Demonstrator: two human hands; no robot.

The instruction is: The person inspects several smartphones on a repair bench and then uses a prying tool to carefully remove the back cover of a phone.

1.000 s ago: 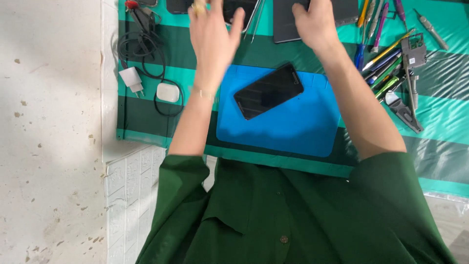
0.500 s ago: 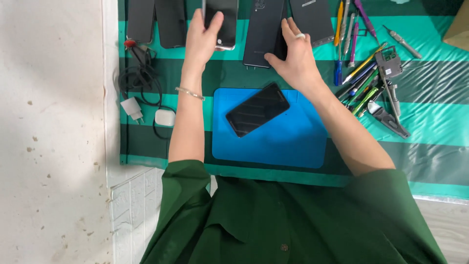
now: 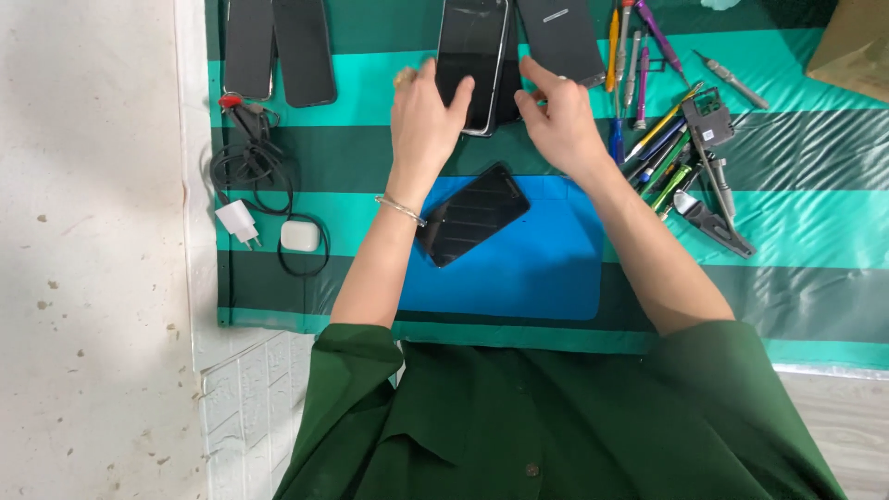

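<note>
Both forearms bare, extended forward, dark green sleeves pushed to elbows. Left hand (image 3: 423, 120) palm down, fingers loosely curled. Right hand (image 3: 560, 125) palm down, index finger extended, wrist angled inward.

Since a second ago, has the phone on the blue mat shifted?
No. The phone lies at the same slant across the blue mat's upper-left corner; only the camera view changed.

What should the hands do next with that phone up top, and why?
Probably close the left hand around the upper phone and lift it toward the blue mat. The fingers lie on its lower edge, and the right hand waits beside it.
</note>
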